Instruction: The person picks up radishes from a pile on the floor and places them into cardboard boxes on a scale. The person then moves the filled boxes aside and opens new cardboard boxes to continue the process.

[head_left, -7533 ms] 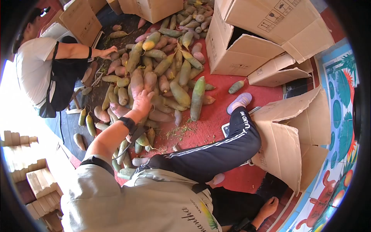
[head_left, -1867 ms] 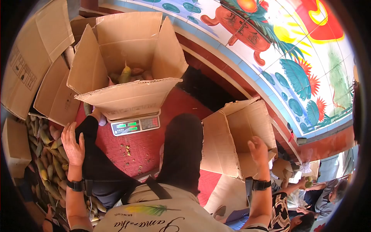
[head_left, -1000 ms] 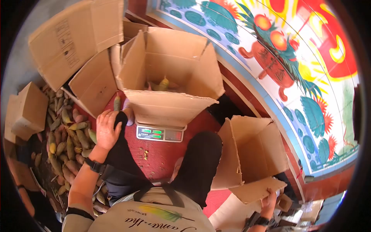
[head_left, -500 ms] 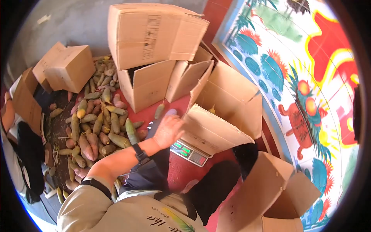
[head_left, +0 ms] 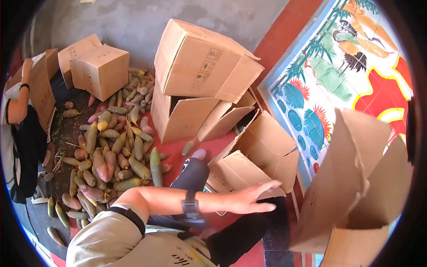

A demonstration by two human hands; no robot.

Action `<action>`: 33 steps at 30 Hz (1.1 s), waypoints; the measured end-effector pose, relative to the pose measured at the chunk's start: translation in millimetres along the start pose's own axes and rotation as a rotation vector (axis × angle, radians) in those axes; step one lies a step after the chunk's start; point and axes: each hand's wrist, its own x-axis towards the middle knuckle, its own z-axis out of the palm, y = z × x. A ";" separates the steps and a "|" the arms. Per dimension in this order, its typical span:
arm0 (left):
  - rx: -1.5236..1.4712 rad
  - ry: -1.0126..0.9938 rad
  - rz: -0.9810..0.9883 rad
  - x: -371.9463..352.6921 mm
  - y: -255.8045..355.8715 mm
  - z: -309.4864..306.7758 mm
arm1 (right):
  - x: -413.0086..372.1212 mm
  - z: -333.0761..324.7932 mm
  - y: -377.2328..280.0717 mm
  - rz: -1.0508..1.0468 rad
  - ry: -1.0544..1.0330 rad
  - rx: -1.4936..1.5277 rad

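Note:
My left hand (head_left: 251, 199) reaches across to the right with its fingers and thumb apart, holding nothing. It is over the near edge of an open cardboard box (head_left: 238, 171), whose flaps stand up; contact is unclear. A digital scale, visible earlier beneath this box, is now mostly hidden by my arm and the box. My right hand is out of sight. At the right stands another open cardboard box (head_left: 327, 187), large in view and tilted. Beyond my knee, one long vegetable (head_left: 188, 147) lies on the red floor.
A heap of green and reddish long vegetables (head_left: 104, 164) covers the floor at left. Stacked cartons (head_left: 207, 62) stand ahead, and more boxes (head_left: 100, 71) lie behind the heap. At far left, another person's arm (head_left: 18, 104) rests by a box. A painted tile wall (head_left: 307, 113) runs along the right.
My left hand has moved right from beside the middle box to its near edge, with its fingers now spread. The box at right has risen and appears larger. The camera view has shifted.

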 end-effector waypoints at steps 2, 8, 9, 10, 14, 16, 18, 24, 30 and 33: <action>-0.505 -0.080 -0.098 23.4 45.4 -14.8 | 15.2 18.1 17.5 -0.062 -0.045 0.053; -0.904 0.027 -0.077 66.8 92.2 -49.5 | 19.7 94.0 49.3 -0.137 -0.327 0.241; -0.884 0.133 -0.149 65.3 94.3 -52.9 | 28.5 99.7 63.5 -0.141 -0.332 0.251; -0.889 0.144 -0.158 64.6 86.1 -60.1 | 42.1 104.0 79.6 -0.496 -0.406 -0.050; -0.883 0.360 -0.147 54.2 95.7 -99.6 | 45.6 152.6 93.7 -0.453 -0.724 0.150; -0.859 0.448 -0.091 57.6 87.0 -122.1 | 36.1 184.2 77.8 -0.240 -0.838 0.400; -0.889 0.527 -0.003 63.8 86.7 -143.6 | 20.7 220.9 53.1 -0.354 -0.768 0.303; -0.710 0.914 0.289 104.7 109.8 -215.4 | 21.8 351.6 7.0 -0.165 -0.937 0.414; -0.505 0.953 0.157 129.5 80.6 -305.6 | -51.5 325.6 -5.2 -0.458 -1.117 0.378; -0.450 0.917 0.077 126.8 52.4 -325.4 | -62.7 300.0 25.0 -0.507 -1.397 0.274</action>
